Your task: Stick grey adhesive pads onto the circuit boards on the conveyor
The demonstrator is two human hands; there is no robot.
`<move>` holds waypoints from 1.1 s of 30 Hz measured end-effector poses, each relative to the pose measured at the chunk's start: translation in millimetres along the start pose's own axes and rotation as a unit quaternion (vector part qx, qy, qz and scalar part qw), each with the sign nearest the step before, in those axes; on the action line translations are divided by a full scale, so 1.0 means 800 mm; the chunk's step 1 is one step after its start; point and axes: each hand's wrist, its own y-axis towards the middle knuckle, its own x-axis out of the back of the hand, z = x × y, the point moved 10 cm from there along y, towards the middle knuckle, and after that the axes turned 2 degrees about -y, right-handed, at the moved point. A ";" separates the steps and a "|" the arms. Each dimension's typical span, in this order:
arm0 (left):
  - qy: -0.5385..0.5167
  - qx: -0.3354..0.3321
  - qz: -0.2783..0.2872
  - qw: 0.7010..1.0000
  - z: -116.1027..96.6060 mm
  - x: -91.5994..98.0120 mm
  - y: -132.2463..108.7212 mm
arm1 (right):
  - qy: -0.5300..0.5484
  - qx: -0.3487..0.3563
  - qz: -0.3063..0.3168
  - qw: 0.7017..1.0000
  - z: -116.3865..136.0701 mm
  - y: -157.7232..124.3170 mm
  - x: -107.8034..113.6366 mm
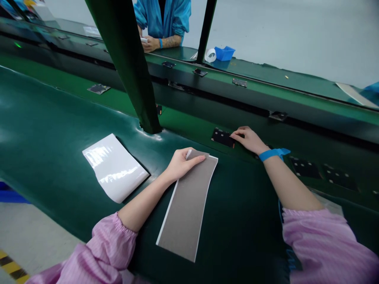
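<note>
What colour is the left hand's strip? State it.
The strip is grey-brown with white edges; head view.

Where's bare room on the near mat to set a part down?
Widest: mat left of the white sheet. Second: between the grey strip and right forearm. Crowded: sheet to strip, left forearm crossing; belt by the right hand, one board at its fingertips, more boards right of the wrist.
</note>
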 end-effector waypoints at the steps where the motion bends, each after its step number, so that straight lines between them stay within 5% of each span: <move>1: -0.001 0.001 0.000 1.000 0.000 0.000 0.000 | -0.001 0.001 0.000 1.000 -0.003 -0.001 -0.001; 8: 0.005 0.004 0.003 1.000 0.000 0.000 0.000 | 0.005 -0.018 -0.017 1.000 -0.027 -0.009 0.002; 12: 0.001 -0.007 0.003 1.000 -0.003 0.000 0.000 | 0.060 -0.099 -0.048 0.992 -0.036 -0.018 0.021; 14: -0.003 -0.006 0.002 1.000 -0.003 0.000 -0.001 | 0.078 -0.105 -0.084 0.988 -0.015 -0.029 0.034; 17: -0.011 -0.002 0.004 1.000 -0.002 -0.002 -0.001 | 0.082 0.016 -0.105 0.991 0.071 -0.053 0.035; 20: -0.010 -0.013 0.002 1.000 -0.004 -0.002 -0.001 | 0.105 0.118 -0.030 0.987 0.158 -0.083 0.006; 22: -0.009 -0.019 0.002 1.000 -0.003 -0.001 0.000 | 0.118 0.132 0.013 0.984 0.187 -0.094 -0.009; 33: -0.068 -0.006 -0.027 0.997 0.002 0.004 0.002 | 0.062 0.154 0.059 0.984 0.200 -0.076 -0.018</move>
